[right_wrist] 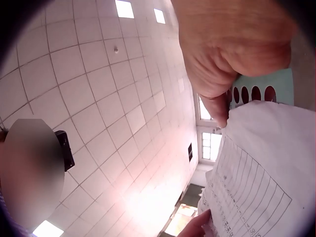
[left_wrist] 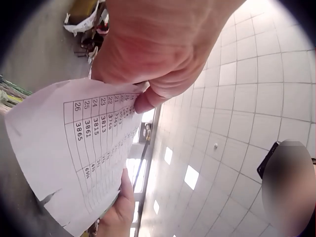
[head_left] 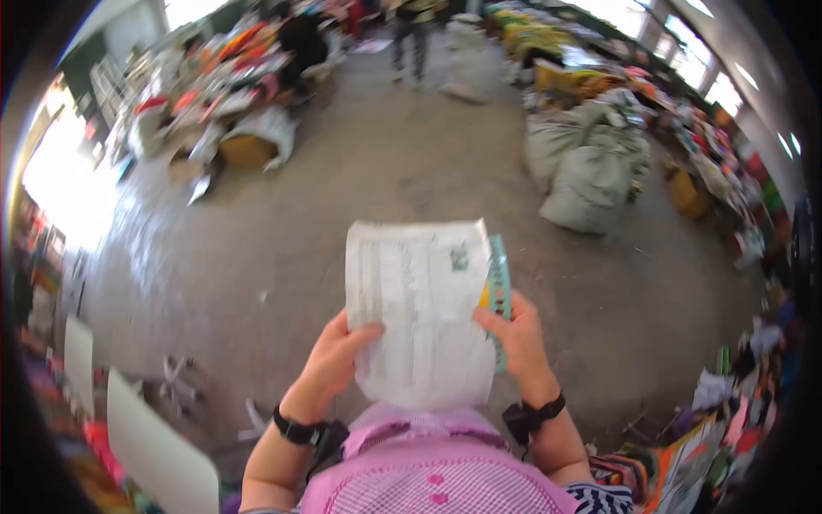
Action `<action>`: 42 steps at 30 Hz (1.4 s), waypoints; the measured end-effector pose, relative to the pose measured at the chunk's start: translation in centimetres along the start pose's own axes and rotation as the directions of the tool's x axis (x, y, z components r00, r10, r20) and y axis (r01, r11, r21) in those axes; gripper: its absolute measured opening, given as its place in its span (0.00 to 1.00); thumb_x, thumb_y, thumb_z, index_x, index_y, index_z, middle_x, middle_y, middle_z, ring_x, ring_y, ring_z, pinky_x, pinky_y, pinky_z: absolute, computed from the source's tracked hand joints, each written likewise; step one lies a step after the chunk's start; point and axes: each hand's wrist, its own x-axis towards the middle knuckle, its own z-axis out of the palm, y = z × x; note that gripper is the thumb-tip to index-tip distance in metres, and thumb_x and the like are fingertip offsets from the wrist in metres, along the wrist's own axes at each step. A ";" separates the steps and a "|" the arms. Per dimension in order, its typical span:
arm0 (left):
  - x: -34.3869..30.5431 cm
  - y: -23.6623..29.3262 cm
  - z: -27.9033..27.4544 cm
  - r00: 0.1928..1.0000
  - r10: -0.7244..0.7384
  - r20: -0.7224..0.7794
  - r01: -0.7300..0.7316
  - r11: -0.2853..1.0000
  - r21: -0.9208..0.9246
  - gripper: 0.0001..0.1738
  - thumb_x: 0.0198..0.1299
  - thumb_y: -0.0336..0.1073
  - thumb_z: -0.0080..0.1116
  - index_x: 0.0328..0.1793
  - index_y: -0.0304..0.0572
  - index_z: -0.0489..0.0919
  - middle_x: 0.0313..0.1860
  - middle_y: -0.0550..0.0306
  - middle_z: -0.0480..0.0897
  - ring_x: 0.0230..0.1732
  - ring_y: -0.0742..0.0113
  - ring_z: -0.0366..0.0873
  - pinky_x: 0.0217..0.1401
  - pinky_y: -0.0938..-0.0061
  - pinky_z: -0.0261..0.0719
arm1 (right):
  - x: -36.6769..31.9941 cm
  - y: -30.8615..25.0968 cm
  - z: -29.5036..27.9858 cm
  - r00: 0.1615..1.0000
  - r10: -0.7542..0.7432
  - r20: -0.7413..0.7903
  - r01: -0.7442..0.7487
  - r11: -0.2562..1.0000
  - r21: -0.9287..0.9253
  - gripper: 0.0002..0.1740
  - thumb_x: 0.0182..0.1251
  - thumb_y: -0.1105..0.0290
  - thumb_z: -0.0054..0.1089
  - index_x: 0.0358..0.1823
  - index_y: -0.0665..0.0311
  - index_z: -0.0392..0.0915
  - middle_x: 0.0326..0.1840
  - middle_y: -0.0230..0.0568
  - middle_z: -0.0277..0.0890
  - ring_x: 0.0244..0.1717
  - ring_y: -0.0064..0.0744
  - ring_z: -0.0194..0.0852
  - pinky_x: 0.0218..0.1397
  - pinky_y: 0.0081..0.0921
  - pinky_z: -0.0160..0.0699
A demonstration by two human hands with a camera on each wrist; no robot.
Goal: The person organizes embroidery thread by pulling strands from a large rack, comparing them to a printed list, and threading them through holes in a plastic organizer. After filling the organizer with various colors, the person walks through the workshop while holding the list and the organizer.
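Both hands hold a white printed sheet of paper [head_left: 419, 308] upright in front of the chest. My left hand [head_left: 336, 358] grips its left edge, thumb on the front. My right hand [head_left: 516, 336] pinches the right edge together with a teal card with round holes [head_left: 499, 287] behind the sheet. The left wrist view shows the paper [left_wrist: 84, 148] with a table of numbers and the left thumb [left_wrist: 153, 98] pressed on it. The right wrist view shows the paper [right_wrist: 266, 182], the teal card [right_wrist: 261, 89] and the right thumb [right_wrist: 217, 106].
A bare concrete floor [head_left: 360, 188] stretches ahead. Grey stuffed sacks [head_left: 591, 171] stand at right. Heaps of colourful goods [head_left: 223, 77] line the left, with more along the right wall [head_left: 719, 163]. A person [head_left: 411, 34] stands far ahead. White boards [head_left: 158, 454] lie at lower left.
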 end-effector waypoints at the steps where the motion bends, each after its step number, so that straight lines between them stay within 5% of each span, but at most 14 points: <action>1: 1.4 -0.2 1.7 0.999 -0.016 0.037 0.016 1.000 0.001 0.21 0.64 0.25 0.55 0.64 0.32 0.72 0.59 0.52 0.80 0.56 0.66 0.79 0.59 0.70 0.77 | -0.3 -0.1 -1.6 0.997 0.017 -0.078 -0.018 1.000 -0.009 0.11 0.61 0.76 0.67 0.45 0.65 0.81 0.36 0.25 0.80 0.34 0.13 0.72 0.39 0.16 0.72; 8: 10.6 -5.7 12.3 0.920 -0.180 0.347 0.149 0.982 0.115 0.20 0.65 0.26 0.55 0.63 0.33 0.74 0.58 0.54 0.81 0.57 0.67 0.78 0.60 0.71 0.75 | -3.2 0.4 -13.6 0.917 -0.004 -0.399 0.067 0.988 0.143 0.09 0.60 0.74 0.68 0.42 0.66 0.81 0.34 0.24 0.79 0.33 0.13 0.72 0.38 0.16 0.71; 14: 17.2 -10.7 25.6 0.861 -0.274 0.429 0.154 0.944 0.293 0.21 0.65 0.27 0.55 0.64 0.32 0.74 0.57 0.55 0.81 0.57 0.67 0.77 0.62 0.70 0.74 | -5.4 0.4 -26.6 0.808 0.007 -0.589 0.124 0.975 0.182 0.11 0.58 0.76 0.69 0.42 0.67 0.80 0.33 0.26 0.79 0.32 0.16 0.73 0.37 0.19 0.71; 18: 19.5 -13.0 33.4 0.751 -0.378 0.541 0.106 0.878 0.467 0.24 0.64 0.29 0.56 0.67 0.34 0.71 0.58 0.56 0.79 0.58 0.69 0.75 0.64 0.72 0.71 | -6.6 -1.3 -32.8 0.738 -0.024 -0.674 0.193 0.965 0.178 0.12 0.56 0.79 0.68 0.43 0.69 0.80 0.34 0.29 0.80 0.33 0.18 0.74 0.39 0.19 0.72; 19: 19.9 -13.5 34.9 0.778 -0.350 0.522 0.094 0.887 0.453 0.24 0.64 0.29 0.56 0.67 0.34 0.71 0.58 0.56 0.79 0.58 0.69 0.75 0.64 0.72 0.71 | -6.7 -1.3 -34.1 0.767 -0.032 -0.641 0.191 0.965 0.181 0.12 0.56 0.79 0.68 0.43 0.69 0.80 0.34 0.29 0.80 0.33 0.18 0.74 0.39 0.19 0.72; 21: 20.9 -14.3 37.1 0.687 -0.372 0.624 0.075 0.890 0.449 0.26 0.64 0.29 0.55 0.69 0.35 0.70 0.60 0.57 0.78 0.58 0.70 0.75 0.64 0.72 0.71 | -7.0 -0.7 -35.9 0.651 -0.032 -0.758 0.223 0.963 0.151 0.13 0.55 0.82 0.67 0.43 0.69 0.80 0.36 0.32 0.81 0.34 0.20 0.77 0.40 0.20 0.74; 25: 22.9 -15.1 41.7 0.625 -0.410 0.664 0.127 0.893 0.431 0.26 0.64 0.29 0.53 0.69 0.35 0.70 0.61 0.59 0.78 0.59 0.71 0.74 0.65 0.73 0.70 | -7.2 -1.9 -39.0 0.642 -0.049 -0.765 0.284 0.942 0.177 0.15 0.55 0.84 0.64 0.46 0.69 0.79 0.39 0.34 0.82 0.37 0.23 0.79 0.43 0.22 0.76; 27: 24.0 -15.5 43.9 0.590 -0.457 0.666 0.117 0.864 0.489 0.26 0.66 0.32 0.54 0.71 0.34 0.69 0.62 0.59 0.77 0.61 0.71 0.73 0.67 0.74 0.68 | -7.5 -3.9 -40.2 0.650 -0.029 -0.760 0.082 0.996 0.031 0.13 0.64 0.69 0.65 0.46 0.70 0.77 0.35 0.29 0.76 0.34 0.20 0.70 0.37 0.20 0.69; 42: 41.2 -19.6 58.6 0.538 -0.454 0.710 0.175 0.884 0.433 0.27 0.65 0.30 0.54 0.71 0.36 0.67 0.61 0.57 0.77 0.60 0.70 0.74 0.66 0.72 0.70 | 4.7 -7.9 -56.2 0.604 -0.053 -0.795 0.040 0.999 -0.036 0.12 0.65 0.71 0.63 0.46 0.69 0.78 0.34 0.27 0.75 0.32 0.18 0.69 0.35 0.19 0.67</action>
